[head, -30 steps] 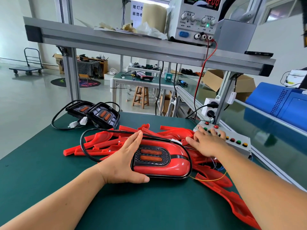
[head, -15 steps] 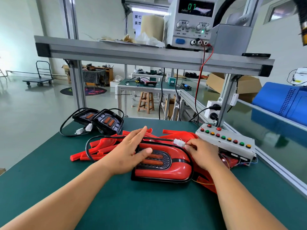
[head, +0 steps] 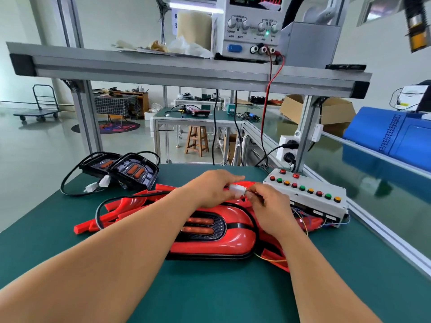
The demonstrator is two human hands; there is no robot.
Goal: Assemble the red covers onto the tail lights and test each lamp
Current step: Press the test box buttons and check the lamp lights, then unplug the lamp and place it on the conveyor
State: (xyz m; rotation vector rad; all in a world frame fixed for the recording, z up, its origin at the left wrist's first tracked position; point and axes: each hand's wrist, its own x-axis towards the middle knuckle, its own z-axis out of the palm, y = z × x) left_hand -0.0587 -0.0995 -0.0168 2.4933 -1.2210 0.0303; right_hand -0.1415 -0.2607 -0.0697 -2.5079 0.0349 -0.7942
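Tail light (head: 210,231) with its red cover fitted is lying flat in the middle of the green tabletop (head: 210,297), its two orange lamp bars facing up. Just above its far edge, both hands are meeting on a small white connector (head: 236,190). The left hand (head: 210,186) is pinching one end with curled fingers, and the right hand (head: 268,207) is pinching the other end, where thin wires are running off. A black cable (head: 99,209) is looping out to the left of the lamp. Loose red covers (head: 121,206) are lying heaped behind and beneath it, some poking out on its right side too. Two uncovered tail lights (head: 134,171) with black housings are sitting side by side near the far left corner, their white plugs lying beside them. A grey button box (head: 310,199) with red, green and yellow buttons is standing near the right hand. A power supply (head: 249,31) is resting on the shelf overhead, a red lead hanging from it.
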